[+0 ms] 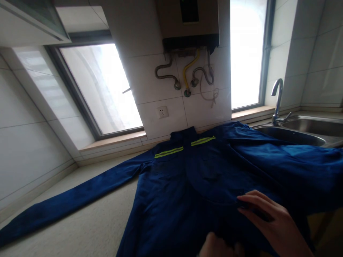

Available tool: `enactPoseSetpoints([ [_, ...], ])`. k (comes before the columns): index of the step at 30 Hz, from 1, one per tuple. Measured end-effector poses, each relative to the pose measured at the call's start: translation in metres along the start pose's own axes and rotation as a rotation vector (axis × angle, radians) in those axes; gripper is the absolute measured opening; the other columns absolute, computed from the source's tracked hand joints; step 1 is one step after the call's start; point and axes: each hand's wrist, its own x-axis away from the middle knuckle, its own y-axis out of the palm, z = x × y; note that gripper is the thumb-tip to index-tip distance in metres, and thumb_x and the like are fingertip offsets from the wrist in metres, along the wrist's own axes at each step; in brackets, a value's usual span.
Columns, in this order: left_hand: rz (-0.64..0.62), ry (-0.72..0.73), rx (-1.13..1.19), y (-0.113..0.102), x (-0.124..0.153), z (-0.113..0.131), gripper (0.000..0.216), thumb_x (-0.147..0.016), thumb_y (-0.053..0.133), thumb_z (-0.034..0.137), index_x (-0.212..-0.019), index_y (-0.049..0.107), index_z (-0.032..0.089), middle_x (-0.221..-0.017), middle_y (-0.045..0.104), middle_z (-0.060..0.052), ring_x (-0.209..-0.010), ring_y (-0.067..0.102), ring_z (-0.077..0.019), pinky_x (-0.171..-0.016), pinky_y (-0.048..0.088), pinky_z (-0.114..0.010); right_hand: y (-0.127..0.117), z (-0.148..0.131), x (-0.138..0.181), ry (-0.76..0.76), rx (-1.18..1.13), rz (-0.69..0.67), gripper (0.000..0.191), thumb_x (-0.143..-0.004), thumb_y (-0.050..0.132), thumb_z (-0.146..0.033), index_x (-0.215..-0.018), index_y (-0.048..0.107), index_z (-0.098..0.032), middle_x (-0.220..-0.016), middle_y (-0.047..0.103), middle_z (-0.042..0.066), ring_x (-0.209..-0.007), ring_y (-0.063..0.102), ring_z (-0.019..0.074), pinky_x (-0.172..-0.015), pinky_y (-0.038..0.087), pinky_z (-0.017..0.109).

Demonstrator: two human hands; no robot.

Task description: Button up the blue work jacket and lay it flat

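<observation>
Fingers point(254, 205) on jacket point(193, 185) — (perhaps pinching).

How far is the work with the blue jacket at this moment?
Done: the blue jacket lies spread on the counter, one sleeve stretched out flat. In hand: the right hand presses the front near the hem, the left hand beside it. Left: no fold is made yet.

No readable text, label, brand or number shows anywhere.
</observation>
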Motion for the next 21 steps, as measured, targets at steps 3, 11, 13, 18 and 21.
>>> enactPoseSetpoints([
  [3, 0.293, 0.156, 0.081, -0.050, 0.029, -0.013, 0.025, -0.083, 0.051, 0.042, -0.079, 0.064, 0.021, -0.053, 0.061, -0.006, -0.050, 0.059, -0.0189, -0.050, 0.039, -0.026, -0.006, -0.001, -0.005, -0.119, 0.055, 0.094, 0.015, -0.078, 0.064, -0.035, -0.082, 0.069, -0.022, -0.101, 0.063, 0.005, -0.087, 0.065, 0.0180, -0.073, 0.055, 0.021],
  [11, 0.726, 0.237, 0.137, -0.132, 0.068, -0.050, 0.025, -0.083, 0.057, 0.039, -0.103, 0.061, 0.023, -0.098, 0.063, -0.004, -0.090, 0.056, -0.0158, -0.076, 0.048, -0.025, -0.005, -0.020, -0.011, -0.351, -0.040, 0.066, 0.017, -0.079, 0.062, -0.015, -0.095, 0.061, -0.022, -0.097, 0.065, 0.003, -0.092, 0.063, 0.0161, -0.084, 0.052, 0.023],
  [13, 0.728, 0.298, 0.157, -0.127, 0.060, -0.056, 0.026, -0.084, 0.056, 0.038, -0.105, 0.062, 0.022, -0.101, 0.064, -0.004, -0.093, 0.055, -0.0166, -0.082, 0.046, -0.029, -0.002, -0.026, -0.012, -0.343, -0.067, 0.084, 0.015, -0.079, 0.062, -0.014, -0.092, 0.059, -0.021, -0.094, 0.065, 0.003, -0.085, 0.064, 0.0144, -0.077, 0.053, 0.019],
  [18, 0.665, 0.382, 0.433, -0.116, 0.044, -0.067, 0.029, -0.090, 0.048, 0.034, -0.108, 0.064, 0.018, -0.092, 0.067, -0.006, -0.086, 0.059, -0.0130, -0.081, 0.047, -0.023, 0.005, -0.033, -0.014, -0.243, -0.066, 0.107, 0.021, -0.080, 0.062, -0.021, -0.101, 0.060, -0.023, -0.095, 0.068, 0.001, -0.082, 0.066, 0.0136, -0.077, 0.053, 0.017],
  [21, 0.598, 0.352, 0.537, -0.117, 0.044, -0.072, 0.029, -0.090, 0.048, 0.033, -0.107, 0.066, 0.020, -0.086, 0.065, -0.005, -0.075, 0.060, -0.0106, -0.071, 0.047, -0.020, -0.001, -0.033, -0.019, -0.107, -0.054, -0.040, 0.026, -0.080, 0.063, -0.031, -0.106, 0.063, -0.024, -0.100, 0.068, 0.002, -0.085, 0.066, 0.0153, -0.076, 0.053, 0.018],
])
